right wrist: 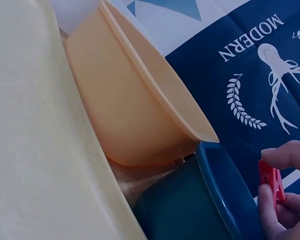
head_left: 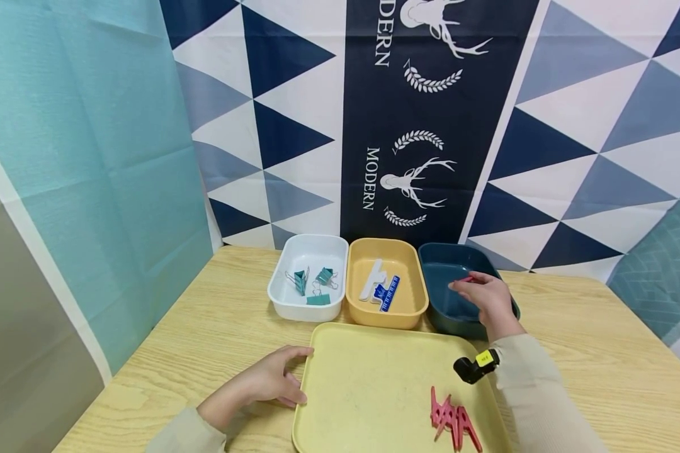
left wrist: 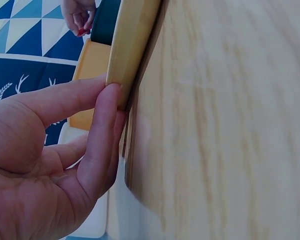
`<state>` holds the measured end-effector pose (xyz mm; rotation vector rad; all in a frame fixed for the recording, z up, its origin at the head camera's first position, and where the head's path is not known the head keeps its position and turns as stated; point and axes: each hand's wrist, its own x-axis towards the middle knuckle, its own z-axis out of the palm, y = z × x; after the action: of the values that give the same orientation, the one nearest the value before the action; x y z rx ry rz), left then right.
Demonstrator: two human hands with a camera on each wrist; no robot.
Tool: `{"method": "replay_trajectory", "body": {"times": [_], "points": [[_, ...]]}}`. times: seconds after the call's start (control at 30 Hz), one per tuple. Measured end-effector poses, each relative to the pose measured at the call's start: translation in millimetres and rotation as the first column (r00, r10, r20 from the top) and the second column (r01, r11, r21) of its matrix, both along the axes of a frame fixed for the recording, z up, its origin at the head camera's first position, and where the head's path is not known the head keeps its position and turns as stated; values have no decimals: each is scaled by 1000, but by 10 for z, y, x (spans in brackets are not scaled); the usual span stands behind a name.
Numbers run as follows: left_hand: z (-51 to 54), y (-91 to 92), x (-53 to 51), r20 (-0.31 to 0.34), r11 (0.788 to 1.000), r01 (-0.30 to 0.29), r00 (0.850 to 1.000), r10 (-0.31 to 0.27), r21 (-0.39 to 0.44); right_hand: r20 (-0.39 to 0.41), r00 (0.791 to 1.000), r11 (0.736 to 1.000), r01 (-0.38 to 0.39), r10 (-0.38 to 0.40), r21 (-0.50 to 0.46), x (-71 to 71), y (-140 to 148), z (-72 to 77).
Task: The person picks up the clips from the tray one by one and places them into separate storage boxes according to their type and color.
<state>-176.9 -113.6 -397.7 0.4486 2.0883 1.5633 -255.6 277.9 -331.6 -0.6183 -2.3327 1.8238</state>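
My right hand (head_left: 490,301) pinches a small pinkish-red clothespin (right wrist: 272,182) between thumb and fingers, above the dark teal bin (head_left: 439,270). At the left edge of the yellow tray (head_left: 374,377), my left hand (head_left: 274,379) holds the rim with its fingertips; the left wrist view shows them against the edge. Several pink clothespins (head_left: 450,418) lie bunched on the tray's right front part. Teal binder clips (head_left: 318,299) are in the white bin (head_left: 300,311). The orange-yellow bin (head_left: 385,319) contains a white clip (head_left: 371,280) and a blue clip (head_left: 390,294).
The three bins stand side by side behind the tray on a wooden table (head_left: 221,302). A patterned cloth (head_left: 294,126) hangs behind them, with a light teal cloth (head_left: 119,126) at the left. A black wrist camera (head_left: 473,367) is on the right forearm.
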Motion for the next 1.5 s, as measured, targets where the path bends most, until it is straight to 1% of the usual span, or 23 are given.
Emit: {"method": "replay_trajectory", "body": {"times": [0.07, 0.3, 0.4, 0.63, 0.77, 0.87, 1.07, 1.3, 1.5], "points": [[-3, -4, 0, 0, 1000, 1, 1000, -1, -1, 7, 1000, 1000, 7, -7, -18, -25, 1, 3], [-15, -7, -3, 4, 1000, 0, 1000, 0, 3, 36, 999, 1000, 7, -6, -20, -88, 27, 2], [-17, -6, -6, 5, 1000, -4, 1000, 4, 0, 38, 999, 999, 4, -3, -45, -108, 51, -6], [-6, -1, -12, 3, 1000, -7, 1000, 7, -2, 29, 997, 988, 82, -78, -132, -155, 57, -23], [3, 0, -9, 0, 1000, -4, 1000, 4, -1, 24, 995, 982, 98, -95, -163, -146, 50, -31], [9, 0, -3, -4, 1000, -1, 1000, 1, -1, 15, 997, 982, 83, -82, -171, -128, 43, -23], [4, -3, -2, -2, 1000, 2, 1000, -2, 3, 6, 1000, 985, 29, -29, -167, -91, 36, -2], [-12, 10, -1, 11, 1000, -4, 1000, 4, 18, 0, 1000, 981, -21, 21, -195, -40, 41, 6], [-11, 11, 4, 6, 1000, -9, 1000, 9, 11, -24, 997, 983, -80, 77, -166, 11, 55, 42]]}}
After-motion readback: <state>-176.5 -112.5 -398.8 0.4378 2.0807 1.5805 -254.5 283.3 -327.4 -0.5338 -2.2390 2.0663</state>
